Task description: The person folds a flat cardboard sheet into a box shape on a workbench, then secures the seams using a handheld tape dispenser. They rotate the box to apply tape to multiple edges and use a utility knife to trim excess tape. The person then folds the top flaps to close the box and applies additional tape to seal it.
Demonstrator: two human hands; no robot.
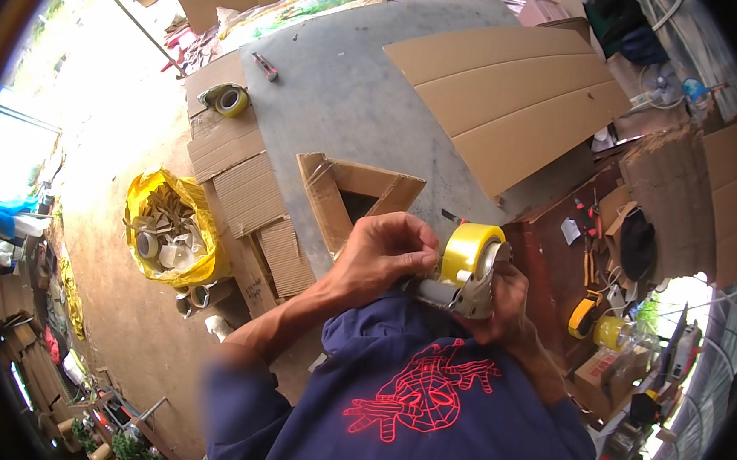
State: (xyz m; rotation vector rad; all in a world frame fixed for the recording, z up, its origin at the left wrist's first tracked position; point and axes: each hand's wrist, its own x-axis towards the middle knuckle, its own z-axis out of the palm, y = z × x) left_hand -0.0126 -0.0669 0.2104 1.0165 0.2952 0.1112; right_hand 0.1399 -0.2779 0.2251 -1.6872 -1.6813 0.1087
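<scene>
My right hand [507,301] grips a tape dispenser [473,295] with a grey roller, held up close to my chest. A thick roll of yellow packing tape [472,247] is mounted in it. My left hand [388,253] is beside the roll, thumb and fingertips pinched together near its left side. What lies between those fingertips is too small to make out. Just beyond my hands, a triangular frame of folded cardboard [323,201] rests on the grey tabletop [326,99]. The right fingers are partly hidden behind the dispenser.
A large cardboard sheet [515,95] covers the table's right side. Toward the far left lie a red utility knife [265,67] and a second tape dispenser [224,98]. A yellow bag [140,197] of scraps stands left of the table. Tools, including pliers [589,267], occupy the right side.
</scene>
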